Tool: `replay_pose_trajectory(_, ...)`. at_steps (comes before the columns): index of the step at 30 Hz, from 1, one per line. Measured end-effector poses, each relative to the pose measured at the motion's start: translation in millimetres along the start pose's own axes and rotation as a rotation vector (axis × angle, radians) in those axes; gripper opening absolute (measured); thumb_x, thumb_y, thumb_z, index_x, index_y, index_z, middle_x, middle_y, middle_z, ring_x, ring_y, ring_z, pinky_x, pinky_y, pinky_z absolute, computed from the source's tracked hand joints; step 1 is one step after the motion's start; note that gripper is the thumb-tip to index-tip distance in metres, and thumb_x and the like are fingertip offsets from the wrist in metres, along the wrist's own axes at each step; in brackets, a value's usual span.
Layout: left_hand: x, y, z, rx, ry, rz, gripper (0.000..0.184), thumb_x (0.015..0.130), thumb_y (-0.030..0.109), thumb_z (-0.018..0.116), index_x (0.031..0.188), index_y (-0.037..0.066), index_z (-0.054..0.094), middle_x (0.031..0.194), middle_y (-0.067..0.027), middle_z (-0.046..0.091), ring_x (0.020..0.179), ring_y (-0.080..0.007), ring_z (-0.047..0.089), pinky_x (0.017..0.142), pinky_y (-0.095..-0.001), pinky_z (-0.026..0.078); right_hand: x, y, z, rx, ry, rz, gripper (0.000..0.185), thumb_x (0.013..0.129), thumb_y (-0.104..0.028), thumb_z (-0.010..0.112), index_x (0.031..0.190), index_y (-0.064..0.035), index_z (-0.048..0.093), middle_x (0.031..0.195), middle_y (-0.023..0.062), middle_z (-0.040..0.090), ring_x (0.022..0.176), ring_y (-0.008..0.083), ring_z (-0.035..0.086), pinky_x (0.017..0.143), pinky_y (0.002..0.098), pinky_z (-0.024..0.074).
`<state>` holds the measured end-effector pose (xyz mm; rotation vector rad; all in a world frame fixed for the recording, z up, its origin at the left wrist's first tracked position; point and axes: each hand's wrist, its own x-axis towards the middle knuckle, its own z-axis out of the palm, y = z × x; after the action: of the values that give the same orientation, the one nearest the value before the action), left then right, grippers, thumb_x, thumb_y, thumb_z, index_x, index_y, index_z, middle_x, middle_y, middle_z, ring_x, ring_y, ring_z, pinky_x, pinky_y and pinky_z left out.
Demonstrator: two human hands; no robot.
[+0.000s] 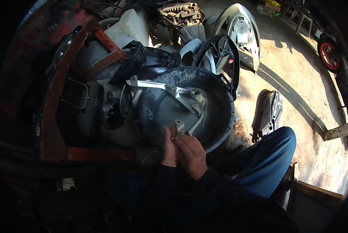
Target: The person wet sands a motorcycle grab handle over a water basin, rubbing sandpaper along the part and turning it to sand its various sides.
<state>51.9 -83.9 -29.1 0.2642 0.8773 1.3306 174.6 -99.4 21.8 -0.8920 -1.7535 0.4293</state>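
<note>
A silvery metal bracket (186,101) lies across a round dark basin (231,114), one arm of it over the basin's far left rim. Its near end, with a round socket, comes up to my hands at the basin's near edge. My left hand (169,149) is closed round that end from the left, thumb upward. From the right, my right hand (192,153) presses against the same end with its fingers together and bent. The fingertips of both hands meet and partly hide the metal between them. Shallow greyish liquid seems to cover the basin's bottom.
A red metal frame (51,112) stands on the left. Black and silver vehicle panels (154,58) lie beyond the basin, with a large pale fairing (251,35) behind. A grey-black part (273,110) rests on the floor near my bent knee (271,159). A red-rimmed wheel (329,54) is far right.
</note>
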Motion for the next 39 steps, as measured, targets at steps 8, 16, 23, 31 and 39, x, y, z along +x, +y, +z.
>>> replay_pose_trajectory(8, 1.1, -3.3, -3.5, -0.027, -0.012, 0.004, 0.078, 0.099, 0.066, 0.032, 0.135, -0.001, 0.05, 0.127, -0.0173, 0.058, 0.113, -0.0333, 0.059, 0.102, -0.0461, 0.045, -3.6, 6.3, -2.4, 0.058, 0.017, 0.014, 0.032, 0.074, 0.006, 0.063, 0.105, 0.0012, 0.066, 0.106, 0.0166, 0.067, 0.1, 0.0322, 0.067, 0.091, 0.0443, 0.0523)
replay_pose_trajectory(16, -4.8, -9.8, -0.9, -0.107, -0.042, 0.088, 0.077, 0.098, 0.065, 0.037, 0.127, -0.005, 0.053, 0.128, -0.0173, 0.057, 0.119, -0.031, 0.054, 0.108, -0.0462, 0.038, -29.7, 56.4, 6.3, 0.121, -0.006, 0.126, 0.036, 0.074, 0.005, 0.06, 0.109, -0.0008, 0.065, 0.109, 0.0168, 0.067, 0.106, 0.0357, 0.064, 0.097, 0.0462, 0.0497)
replay_pose_trajectory(23, -5.6, 1.6, 10.2, -0.161, 0.114, 0.072, 0.079, 0.097, 0.067, 0.037, 0.124, -0.005, 0.055, 0.127, -0.0177, 0.058, 0.115, -0.0302, 0.057, 0.105, -0.045, 0.041, -26.1, 57.4, 3.3, 0.166, -0.044, 0.201, 0.043, 0.066, 0.013, 0.057, 0.107, 0.0017, 0.065, 0.111, 0.0186, 0.066, 0.108, 0.037, 0.063, 0.097, 0.0433, 0.05)
replay_pose_trajectory(31, -7.7, 1.4, 9.1, -0.107, 0.107, 0.105, 0.078, 0.094, 0.068, 0.044, 0.119, -0.005, 0.054, 0.141, -0.0277, 0.044, 0.131, -0.0448, 0.045, 0.113, -0.0573, 0.033, -31.7, 93.5, 4.2, 0.128, -0.075, 0.254, 0.041, 0.07, 0.012, 0.055, 0.108, 0.0003, 0.066, 0.113, 0.0182, 0.066, 0.111, 0.0363, 0.062, 0.098, 0.0429, 0.0493)
replay_pose_trajectory(39, -16.8, -2.3, -9.7, -0.063, 0.136, 0.091, 0.082, 0.091, 0.07, 0.048, 0.128, -0.003, 0.05, 0.144, -0.0287, 0.041, 0.132, -0.0424, 0.044, 0.113, -0.0551, 0.031, -37.0, 112.1, 28.0, -0.031, -0.169, 0.307, 0.037, 0.076, 0.007, 0.053, 0.11, 0.0036, 0.065, 0.114, 0.0213, 0.066, 0.113, 0.0375, 0.062, 0.099, 0.042, 0.0495)
